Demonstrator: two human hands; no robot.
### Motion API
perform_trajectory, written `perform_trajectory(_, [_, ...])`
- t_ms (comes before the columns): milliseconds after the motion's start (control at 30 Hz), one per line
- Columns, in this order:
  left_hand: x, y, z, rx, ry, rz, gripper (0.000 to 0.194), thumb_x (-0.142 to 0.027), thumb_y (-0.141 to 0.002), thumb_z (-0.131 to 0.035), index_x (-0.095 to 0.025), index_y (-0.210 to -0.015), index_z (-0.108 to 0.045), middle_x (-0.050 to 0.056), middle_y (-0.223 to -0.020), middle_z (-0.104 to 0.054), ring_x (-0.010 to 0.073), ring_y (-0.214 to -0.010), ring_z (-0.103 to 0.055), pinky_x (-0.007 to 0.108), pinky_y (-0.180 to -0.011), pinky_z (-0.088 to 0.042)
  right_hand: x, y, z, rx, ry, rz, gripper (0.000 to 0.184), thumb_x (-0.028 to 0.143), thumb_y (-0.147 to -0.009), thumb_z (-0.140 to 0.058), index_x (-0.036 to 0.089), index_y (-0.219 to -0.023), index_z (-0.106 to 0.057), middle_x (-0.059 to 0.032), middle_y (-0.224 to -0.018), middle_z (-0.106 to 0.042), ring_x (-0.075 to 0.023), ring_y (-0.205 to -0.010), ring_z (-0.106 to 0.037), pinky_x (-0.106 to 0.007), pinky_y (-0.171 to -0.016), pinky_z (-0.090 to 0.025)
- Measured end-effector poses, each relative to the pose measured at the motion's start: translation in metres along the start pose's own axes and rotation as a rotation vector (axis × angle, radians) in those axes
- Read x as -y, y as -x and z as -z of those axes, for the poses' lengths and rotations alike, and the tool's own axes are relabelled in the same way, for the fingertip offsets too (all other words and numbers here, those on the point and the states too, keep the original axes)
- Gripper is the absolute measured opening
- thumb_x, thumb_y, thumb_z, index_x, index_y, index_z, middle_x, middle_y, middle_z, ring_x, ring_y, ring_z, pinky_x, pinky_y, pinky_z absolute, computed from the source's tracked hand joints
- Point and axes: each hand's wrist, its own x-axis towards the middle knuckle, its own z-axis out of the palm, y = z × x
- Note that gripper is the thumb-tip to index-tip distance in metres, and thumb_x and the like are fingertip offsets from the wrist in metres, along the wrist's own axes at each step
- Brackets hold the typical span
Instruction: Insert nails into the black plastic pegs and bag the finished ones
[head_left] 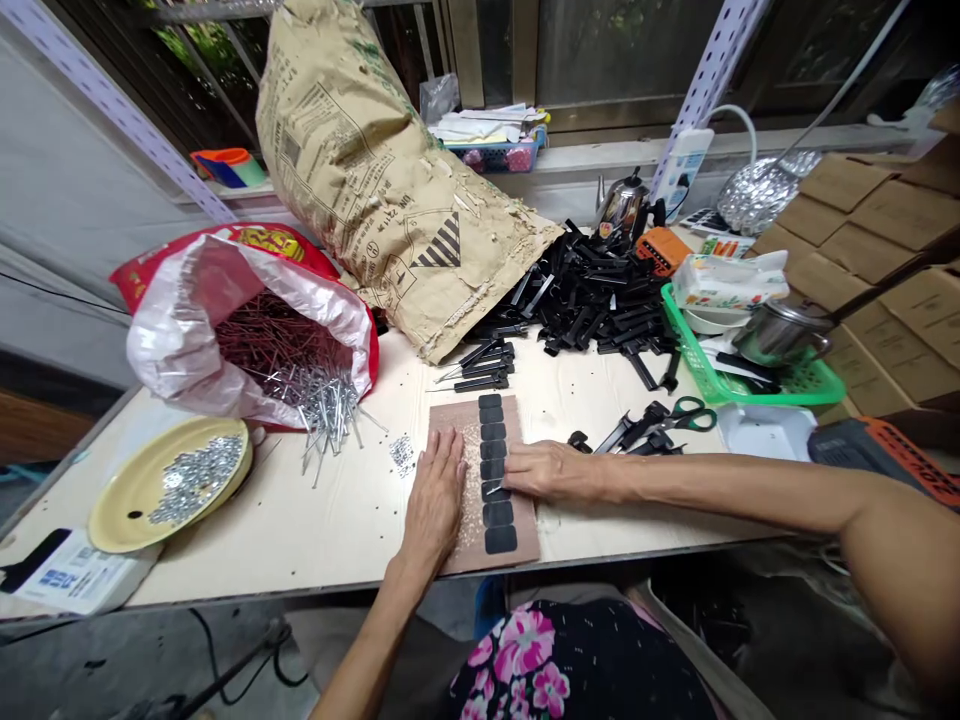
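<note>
A brown board [521, 420] lies at the table's front edge with a column of several black plastic pieces [493, 450] set in it. My left hand [435, 495] rests flat on the board's left part, fingers stretched out, holding nothing. My right hand [544, 470] lies on the board's right side with its fingertips pressed together at a black piece in the column; a thin silvery pin seems to show at the fingertips, too small to be sure.
A bag of long metal pins [300, 370] lies open at the left, with a yellow plate of small metal bits [172, 480] before it. A pile of black plastic parts [585, 295] spills from a paper sack [375, 170]. Scissors [686, 413], a green basket [817, 385], and cardboard boxes [877, 220] stand at the right.
</note>
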Motion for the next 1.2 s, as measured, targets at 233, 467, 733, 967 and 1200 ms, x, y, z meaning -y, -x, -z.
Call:
perform_trajectory(233, [-0.004, -0.001, 0.003, 0.013, 0.033, 0.005, 0.046, -0.031, -0.096, -0.029, -0.015, -0.136, -0.042, 0.013, -0.145, -0.039, 0.0255, -0.14, -0.02, 0.051, -0.11, -0.027, 0.013, 0.009, -0.01, 0.05, 0.029, 0.046, 0.035, 0.02, -0.098, -0.031, 0.017, -0.083, -0.062, -0.0042, -0.079, -0.057, -0.0143, -0.075, -0.046, -0.025, -0.066, -0.038])
perform_trajectory(467, [-0.002, 0.001, 0.002, 0.0, 0.009, 0.01, 0.046, -0.03, -0.096, -0.028, -0.011, -0.135, -0.043, 0.013, -0.144, -0.04, 0.0253, -0.139, -0.022, 0.049, -0.11, -0.027, -0.015, 0.031, 0.033, 0.134, -0.044, -0.145, 0.024, 0.028, -0.095, -0.044, 0.02, -0.09, -0.066, -0.0031, -0.085, -0.062, -0.0144, -0.08, -0.052, -0.026, -0.073, -0.037])
perform_trajectory(733, [-0.003, 0.003, 0.001, -0.014, 0.061, 0.031, 0.045, -0.031, -0.096, -0.029, -0.019, -0.138, -0.04, 0.009, -0.146, -0.039, 0.025, -0.139, -0.023, 0.051, -0.11, -0.028, -0.038, 0.021, 0.068, 0.207, 0.01, -0.256, 0.02, 0.033, -0.089, -0.054, 0.022, -0.086, -0.069, -0.0031, -0.082, -0.066, -0.0165, -0.08, -0.058, -0.028, -0.072, -0.036])
perform_trajectory(967, [0.01, 0.013, 0.039, -0.354, 0.119, 0.289, 0.035, -0.03, -0.093, -0.038, -0.016, -0.117, -0.059, 0.013, -0.119, -0.058, 0.0248, -0.113, -0.052, 0.043, -0.097, -0.043, -0.044, -0.123, -0.004, 0.099, 0.268, -0.28, 0.025, 0.031, -0.093, -0.047, 0.015, -0.089, -0.065, -0.0089, -0.095, -0.065, -0.019, -0.093, -0.055, -0.027, -0.074, -0.037])
perform_trajectory(1200, [0.062, 0.028, 0.059, -0.312, 0.037, 0.464, 0.029, -0.033, -0.089, -0.044, -0.018, -0.097, -0.067, 0.009, -0.088, -0.064, 0.0259, -0.086, -0.053, 0.04, -0.078, -0.044, -0.057, -0.157, -0.039, 0.163, 0.273, -0.302, 0.022, 0.016, -0.09, -0.044, 0.008, -0.087, -0.064, -0.0162, -0.093, -0.064, -0.0229, -0.089, -0.055, -0.029, -0.07, -0.037])
